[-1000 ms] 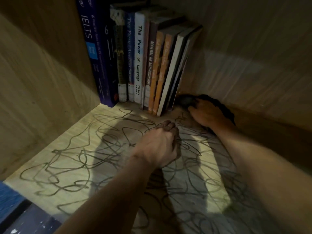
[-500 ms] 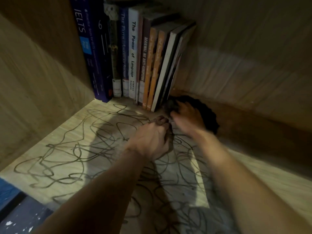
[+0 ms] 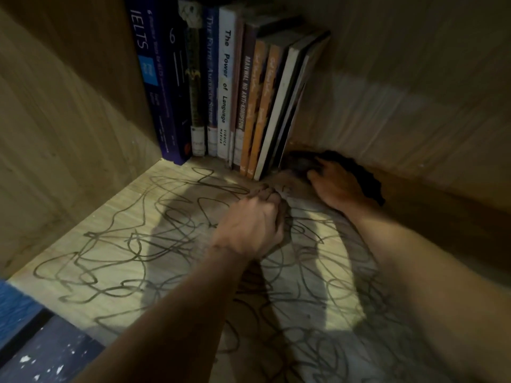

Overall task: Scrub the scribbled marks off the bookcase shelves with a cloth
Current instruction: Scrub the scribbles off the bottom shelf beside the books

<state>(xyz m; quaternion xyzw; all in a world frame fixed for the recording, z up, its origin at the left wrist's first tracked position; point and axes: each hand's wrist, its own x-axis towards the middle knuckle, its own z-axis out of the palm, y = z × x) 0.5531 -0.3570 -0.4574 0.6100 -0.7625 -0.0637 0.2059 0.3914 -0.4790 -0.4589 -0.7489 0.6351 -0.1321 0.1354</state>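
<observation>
Black scribbled marks (image 3: 121, 244) cover the light wooden shelf board (image 3: 91, 288) of the bookcase. My right hand (image 3: 338, 186) presses a dark cloth (image 3: 367, 181) flat onto the shelf at the far back, in the shadowed corner beside the books. My left hand (image 3: 254, 225) rests as a closed fist on the shelf, knuckles down, in the middle of the scribbles. Whether the fist holds anything is hidden.
A row of several upright books (image 3: 229, 87) stands at the back left, the rightmost ones leaning. The bookcase side wall (image 3: 55, 120) rises on the left and the back panel (image 3: 414, 92) on the right. Blue flooring (image 3: 19, 310) shows below the shelf's front edge.
My right hand has slid the cloth from near the left fist back to the right into the corner. The left fist has stayed in place.
</observation>
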